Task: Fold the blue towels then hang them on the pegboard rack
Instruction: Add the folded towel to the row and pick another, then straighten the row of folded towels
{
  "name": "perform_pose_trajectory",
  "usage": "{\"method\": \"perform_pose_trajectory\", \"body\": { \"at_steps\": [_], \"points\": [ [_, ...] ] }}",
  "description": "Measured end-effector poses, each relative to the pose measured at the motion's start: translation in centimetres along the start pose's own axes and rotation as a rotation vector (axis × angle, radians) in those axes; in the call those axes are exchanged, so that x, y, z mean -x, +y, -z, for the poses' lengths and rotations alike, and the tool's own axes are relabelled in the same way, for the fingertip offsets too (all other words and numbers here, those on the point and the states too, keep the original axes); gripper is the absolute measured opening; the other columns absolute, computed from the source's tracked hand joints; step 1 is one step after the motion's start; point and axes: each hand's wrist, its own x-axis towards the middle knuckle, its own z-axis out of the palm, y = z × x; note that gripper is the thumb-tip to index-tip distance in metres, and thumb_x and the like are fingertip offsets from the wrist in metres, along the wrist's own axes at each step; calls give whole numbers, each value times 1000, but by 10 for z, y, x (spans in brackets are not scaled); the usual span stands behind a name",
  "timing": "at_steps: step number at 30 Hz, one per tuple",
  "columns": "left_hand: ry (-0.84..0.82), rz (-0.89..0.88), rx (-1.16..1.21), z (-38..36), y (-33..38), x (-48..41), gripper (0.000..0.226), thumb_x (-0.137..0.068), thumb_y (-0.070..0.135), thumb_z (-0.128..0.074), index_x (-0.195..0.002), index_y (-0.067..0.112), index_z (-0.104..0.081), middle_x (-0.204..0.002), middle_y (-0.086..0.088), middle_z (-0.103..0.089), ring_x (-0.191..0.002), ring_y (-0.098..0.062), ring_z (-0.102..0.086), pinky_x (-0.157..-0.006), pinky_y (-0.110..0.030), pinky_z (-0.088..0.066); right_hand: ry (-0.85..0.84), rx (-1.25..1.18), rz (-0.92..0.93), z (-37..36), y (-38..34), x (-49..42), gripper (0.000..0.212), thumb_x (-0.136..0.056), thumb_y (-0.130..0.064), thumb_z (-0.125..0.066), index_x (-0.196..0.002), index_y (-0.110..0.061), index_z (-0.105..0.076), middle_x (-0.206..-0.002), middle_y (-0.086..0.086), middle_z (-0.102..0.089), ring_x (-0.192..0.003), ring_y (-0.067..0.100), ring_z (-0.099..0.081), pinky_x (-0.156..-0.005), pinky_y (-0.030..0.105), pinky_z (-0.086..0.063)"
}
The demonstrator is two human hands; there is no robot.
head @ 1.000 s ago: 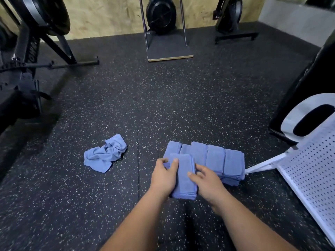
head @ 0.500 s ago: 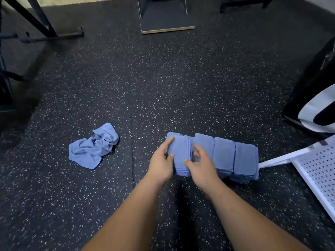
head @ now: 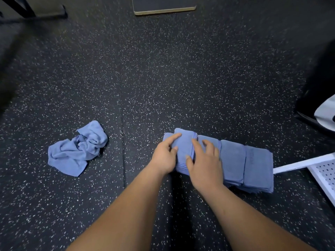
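Speckled rubber floor [head: 181, 78], folded blue towels [head: 233, 160] (rectangular)

Gym, speckled rubber floor [head: 181, 78]

Floor: black rubber matting [head: 181, 78], white flecks; seam [head: 123, 142] left of ctr. Far edge: dark board [head: 164, 5], pale rim. Far-left corner: black frame legs [head: 36, 14]. Rt edge: blk-white object [head: 324, 105].

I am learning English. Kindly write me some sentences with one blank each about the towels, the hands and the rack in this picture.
1. The crumpled towel lies to the ____ of the folded towels.
2. The left hand and the right hand both touch the ____ towels, not the crumpled one.
3. The pegboard rack is ____ in colour.

Missing words: left; folded; white.
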Motion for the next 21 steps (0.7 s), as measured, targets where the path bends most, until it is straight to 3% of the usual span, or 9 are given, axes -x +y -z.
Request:
{"method": "perform_pose_trajectory", "body": {
  "at_steps": [4, 6, 9, 13, 16, 21],
  "points": [
    [-58, 6, -109, -8, -16, -6, 59, -107, 11, -54, -155, 43, -47, -153, 11, -54, -130, -12, -53, -113, -25, -38, -59, 139, 60, -8, 11, -3, 64, -105, -53, -48, -164, -40, -28, -174, 7, -15, -158, 31, -13, -125, 48, -28],
    [-65, -11, -252, -13, -20, -5, 64, -105, 19, -59, -160, 43, -39, -154, 9, -52, -140, -18, -45, -118, -28, -33, -70, 161, 79, -12, 16, -4, 64, -107, -52, -45, -166, -40, -25, -176, 8, -9, -161, 31, -8, -127, 48, -24],
    [-13, -44, -514, -20, -25, -3, 68, -103, 34, -61, -162, 46, -30, -146, 4, -45, -128, -23, -37, -116, -38, -36, -102, 199, 90, -16, 19, -4, 66, -109, -52, -39, -169, -39, -14, -177, 7, 2, -163, 31, -1, -130, 47, -16],
    [13, -69, -628, -25, -26, -2, 67, -103, 41, -57, -162, 48, -27, -139, 2, -40, -122, -24, -36, -109, -40, -41, -148, 241, 80, -16, 18, -5, 67, -111, -52, -33, -169, -39, -2, -177, 6, 12, -163, 30, 7, -132, 46, -12],
    [26, -86, -584, -20, -25, 1, 68, -102, 42, -60, -161, 49, -28, -142, 2, -40, -125, -23, -38, -111, -41, -42, -125, 220, 78, -11, 13, -3, 66, -109, -55, -35, -168, -40, -10, -177, 7, 4, -163, 30, 1, -130, 46, -17],
    [91, -39, -467, 11, -24, 21, 68, -101, 49, -61, -162, 45, -31, -146, 1, -40, -132, -23, -39, -115, -40, -39, -28, 184, 95, -8, 1, 4, 64, -103, -56, -50, -162, -33, -39, -171, 11, -27, -156, 35, -23, -124, 51, -32]
  ]
}}
